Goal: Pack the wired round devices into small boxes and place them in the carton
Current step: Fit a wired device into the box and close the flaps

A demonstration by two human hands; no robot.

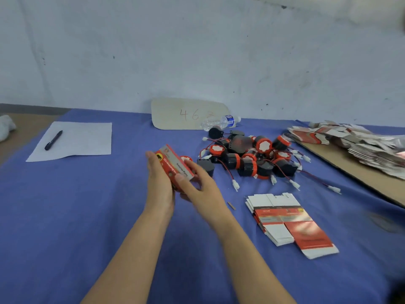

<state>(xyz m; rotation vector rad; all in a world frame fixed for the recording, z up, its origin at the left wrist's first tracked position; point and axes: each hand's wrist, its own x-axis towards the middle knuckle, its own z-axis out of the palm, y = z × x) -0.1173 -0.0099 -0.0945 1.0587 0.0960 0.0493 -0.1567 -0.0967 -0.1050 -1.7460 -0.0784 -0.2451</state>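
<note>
A small red and grey box [173, 165] is held above the blue cloth between both hands. My left hand [158, 183] lies along its left side with fingers nearly straight. My right hand [197, 185] grips its right side, thumb on the near end. A round device's red and white end [186, 159] shows just behind the box. A pile of several black and red round devices [252, 159] with red-black wires and white plugs lies to the right. A stack of flat, unfolded boxes [289, 222] rests at the near right. No carton is in view.
A blue cloth [87, 216] covers the table. White paper [74, 141] with a black pen [53, 140] lies at the far left. A cardboard piece marked with numbers [188, 113] and a water bottle [219, 122] stand at the back. More flat boxes [350, 143] heap on a brown board at right.
</note>
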